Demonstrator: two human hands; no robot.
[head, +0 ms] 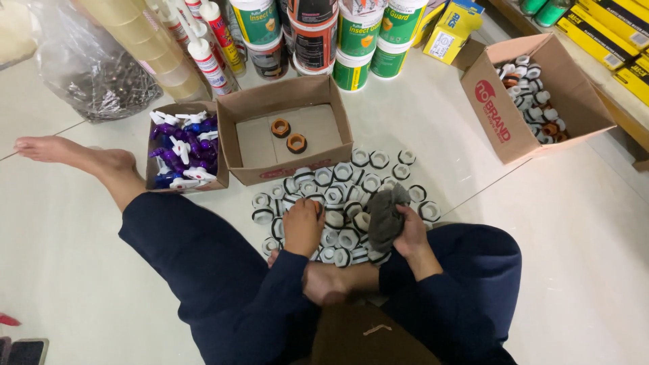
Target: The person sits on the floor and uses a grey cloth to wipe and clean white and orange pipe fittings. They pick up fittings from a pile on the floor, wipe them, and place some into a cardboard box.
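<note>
Left hand: I saw my left hand [303,223] lying palm down on the pile of white hexagonal fittings [341,196], fingers curled over one of them; I could not tell whether it was truly gripped.
Right hand: my right hand [410,232] was closed around a grey cloth [386,215], which stuck up from the fist just above the pile.
Pile: the fittings lay on the pale tiled floor [541,223], between my knees and the middle cardboard box [287,128].
Middle box: it held two orange rings [288,136] side by side.
Left box: a smaller box [184,150] beside it was full of purple and white spray nozzles.
Right box: well apart, a tilted carton [534,94] held more white and orange fittings.
</note>
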